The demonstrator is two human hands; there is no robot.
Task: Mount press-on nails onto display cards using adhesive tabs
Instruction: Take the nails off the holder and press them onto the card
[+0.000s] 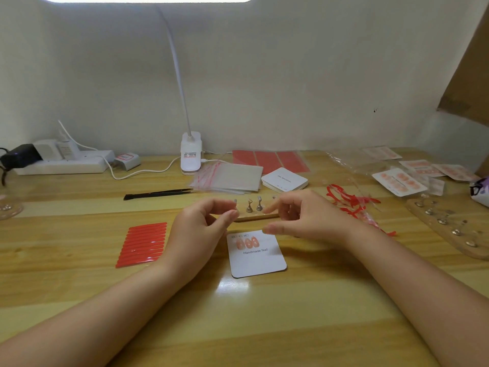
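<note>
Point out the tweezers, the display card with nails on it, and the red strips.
tweezers (158,193), head view, middle of the black arms.
display card (258,262), head view, bare white area.
red strips (143,243), head view, stack's centre.

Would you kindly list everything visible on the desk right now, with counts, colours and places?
display card: one, white, three pink nails on it, front centre
red strips: one fanned pile, left of the card
wooden stand: one, metal holders, behind the card
tweezers: one, black, left of centre
clear bags: one stack, centre back
blank cards: one white stack, beside the bags
lamp: one, white, back
power strip: one, white, back left
finished cards: several, back right
hands: left, right, above the stand, fingers loosely curled
</note>
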